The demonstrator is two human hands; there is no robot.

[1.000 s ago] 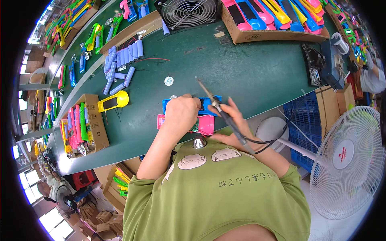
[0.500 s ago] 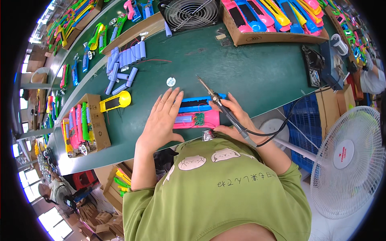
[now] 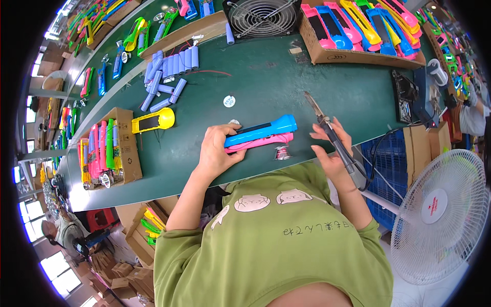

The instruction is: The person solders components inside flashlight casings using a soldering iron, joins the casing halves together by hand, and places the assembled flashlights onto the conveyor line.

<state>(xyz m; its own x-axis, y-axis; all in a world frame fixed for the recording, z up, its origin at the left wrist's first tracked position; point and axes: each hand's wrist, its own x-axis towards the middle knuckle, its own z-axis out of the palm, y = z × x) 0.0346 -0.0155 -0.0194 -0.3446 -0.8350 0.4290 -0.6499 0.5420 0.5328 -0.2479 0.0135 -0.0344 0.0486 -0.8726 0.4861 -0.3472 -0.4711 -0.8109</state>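
Observation:
My left hand (image 3: pixel 217 151) grips the left end of a flashlight casing, its thumb at the near side. The blue casing half (image 3: pixel 266 130) lies over the pink casing half (image 3: pixel 268 143), whose inside is now hidden. My right hand (image 3: pixel 333 148) is to the right, apart from the casing. It holds a soldering iron (image 3: pixel 335 137) across the palm, tip pointing away to the upper left, with thumb and fingertips spread. Between the casing and my body stands a small spool of solder wire (image 3: pixel 282 152). A round white sticker (image 3: pixel 228 101) lies beyond the casing.
A yellow casing half (image 3: pixel 153 121) and several purple battery cells (image 3: pixel 169 69) lie farther left. Cartons of casing parts stand at the left (image 3: pixel 130 148) and far right (image 3: pixel 358 57). A black metal-grilled fan (image 3: pixel 263 18) is at the back. The iron's cable (image 3: pixel 373 153) runs right.
The blue half, earlier beside the open pink half, now covers it. My left hand has closed around their end. My right hand has moved right, away from them, with the iron.

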